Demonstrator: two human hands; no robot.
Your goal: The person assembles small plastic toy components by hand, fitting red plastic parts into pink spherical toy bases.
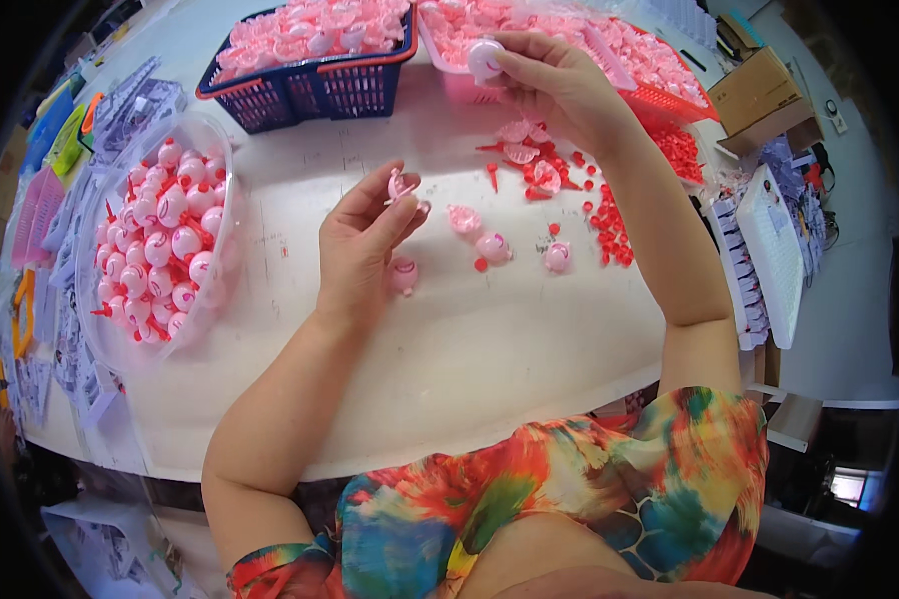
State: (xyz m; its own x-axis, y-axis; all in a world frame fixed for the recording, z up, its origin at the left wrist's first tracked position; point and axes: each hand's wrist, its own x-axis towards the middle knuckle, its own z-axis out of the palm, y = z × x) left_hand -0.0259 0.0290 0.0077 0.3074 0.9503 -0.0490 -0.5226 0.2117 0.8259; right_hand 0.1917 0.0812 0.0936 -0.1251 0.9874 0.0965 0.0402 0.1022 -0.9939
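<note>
Pink shell piece [402,187]: a small pink plastic part, pinched between the thumb and fingertips of my left hand [362,250], raised just above the middle of the table.
Left fingers: curled together and pressed on the pink shell piece.
White round cap [485,58]: a small pale disc, held up at the far side of the table, in front of the red basket.
Right hand [559,85]: thumb and forefinger pinch the white round cap; the other fingers are bent loosely behind it.
Table [449,339]: pale and wide, curving toward me at its near edge.
Loose pink pieces [489,245]: a few lie on the table just beyond my left hand, well apart from each other.
Red small parts [609,225]: scattered in a trail under my right forearm, with more pink shells near them.
Clear tub [165,235]: on my left, oval, filled with pink and white balls that have red tips.
Blue basket [305,85]: far left of centre, a latticed crate with an orange rim, heaped with pink pieces.
Red basket [659,95]: far right, latticed, also full of pink pieces.
Cardboard box [764,95]: brown, closed, past the table's right end.
White tray [774,255]: a flat white rectangle beside the table's right edge.
</note>
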